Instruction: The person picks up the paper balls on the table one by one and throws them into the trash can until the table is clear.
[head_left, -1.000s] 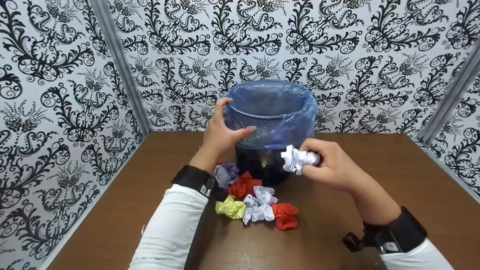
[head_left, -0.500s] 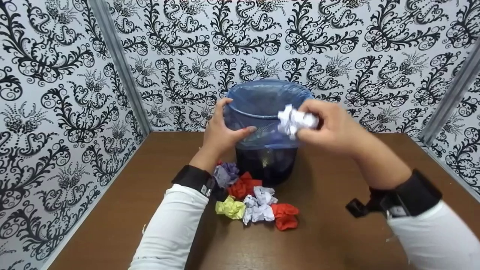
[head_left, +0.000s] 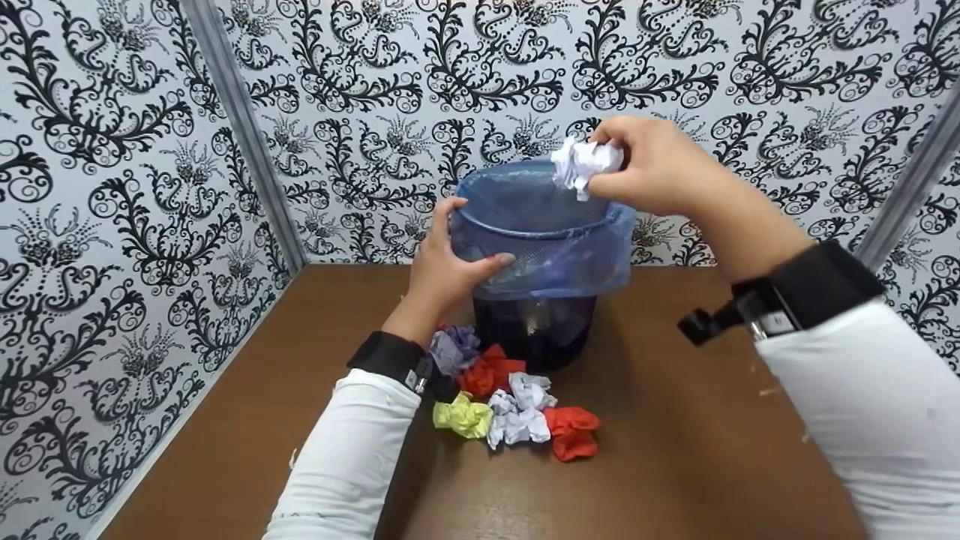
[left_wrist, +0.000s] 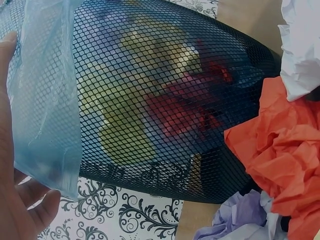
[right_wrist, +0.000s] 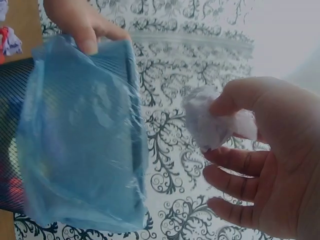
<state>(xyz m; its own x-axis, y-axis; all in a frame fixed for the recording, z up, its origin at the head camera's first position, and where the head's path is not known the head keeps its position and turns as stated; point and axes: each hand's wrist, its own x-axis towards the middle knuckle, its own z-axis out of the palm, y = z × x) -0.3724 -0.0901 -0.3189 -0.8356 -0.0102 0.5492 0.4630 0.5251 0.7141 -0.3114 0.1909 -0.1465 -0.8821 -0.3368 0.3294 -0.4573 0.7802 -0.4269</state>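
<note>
My right hand (head_left: 652, 169) pinches a white crumpled paper ball (head_left: 585, 165) between thumb and fingers, raised over the right part of the bin's opening. In the right wrist view the paper ball (right_wrist: 205, 117) appears apart from the bin, with the other fingers loosely extended. A dark mesh wastebasket (head_left: 502, 322) stands on the table, lined with a blue plastic bag (head_left: 592, 259) folded over its rim. My left hand (head_left: 442, 266) grips its left side, thumb across the front and fingers around the edge. Yellow and red papers (left_wrist: 175, 115) show through the mesh in the left wrist view.
In front of the bin lie crumpled papers: purple (head_left: 454, 349), red (head_left: 491, 371), yellow (head_left: 463, 416), white (head_left: 517, 420) and another red ball (head_left: 574, 433). A brown table (head_left: 675, 450) carries everything. Patterned panels (head_left: 360, 150) stand behind and at the sides.
My right hand has risen with the white paper ball from in front of the bin to above its opening. My left hand keeps its hold on the bin.
</note>
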